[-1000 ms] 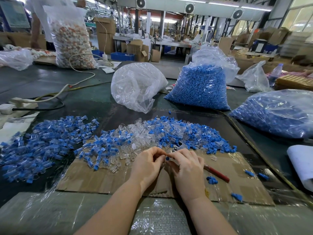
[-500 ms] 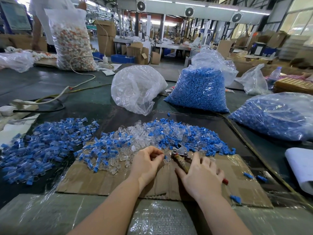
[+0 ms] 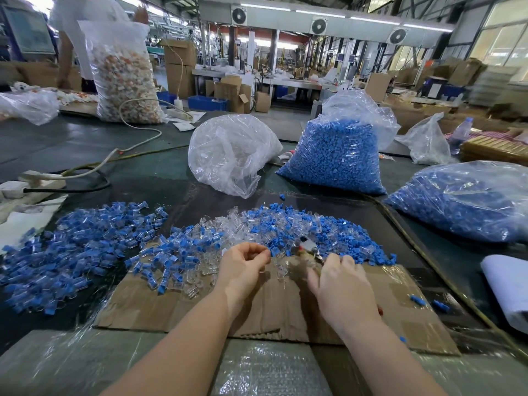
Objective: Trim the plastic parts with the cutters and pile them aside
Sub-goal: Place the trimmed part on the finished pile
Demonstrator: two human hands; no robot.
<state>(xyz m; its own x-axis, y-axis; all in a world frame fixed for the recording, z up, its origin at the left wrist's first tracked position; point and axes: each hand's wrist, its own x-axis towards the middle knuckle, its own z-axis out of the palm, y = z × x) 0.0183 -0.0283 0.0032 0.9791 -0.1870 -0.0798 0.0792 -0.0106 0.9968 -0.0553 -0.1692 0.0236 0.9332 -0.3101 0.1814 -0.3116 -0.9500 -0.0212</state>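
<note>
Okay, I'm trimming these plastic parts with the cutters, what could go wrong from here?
1. The right hand lies over the cutters with the metal tip poking out beside the left hand; a hasty grab might nick a finger.
2. The untrimmed pile nearly merges with the left pile, so parts may mix.
3. Loose blue pieces near the cardboard edge could be lost.

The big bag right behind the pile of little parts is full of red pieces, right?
Not quite. In the head view, the big bag right behind the pile of little parts is full of blue pieces, not red.
</note>
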